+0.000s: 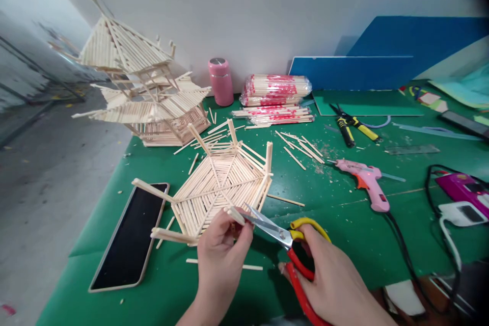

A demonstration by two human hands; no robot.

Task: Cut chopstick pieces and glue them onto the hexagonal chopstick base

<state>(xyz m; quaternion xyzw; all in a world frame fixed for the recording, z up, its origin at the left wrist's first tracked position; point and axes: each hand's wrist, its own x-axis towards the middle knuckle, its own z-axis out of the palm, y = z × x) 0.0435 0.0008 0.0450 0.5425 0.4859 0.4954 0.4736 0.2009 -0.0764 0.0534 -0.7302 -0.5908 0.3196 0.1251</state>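
Note:
My left hand pinches a pale wooden stick post at the near edge of an octagon-like stick platform. Upright posts rise from the platform's other corners. Scissors with one yellow and one red handle are gripped in my right hand, thumb and fingers in the handle loops. Their blades are parted and lie against the post beside my left fingertips. Whether the blades bite into the wood cannot be made out. A loose stick lies under my left wrist.
A tiered stick pagoda stands at the back left, near a pink flask and wrapped stick bundles. A phone lies left of the platform. To the right are a pink glue gun with its cord, pliers and loose sticks.

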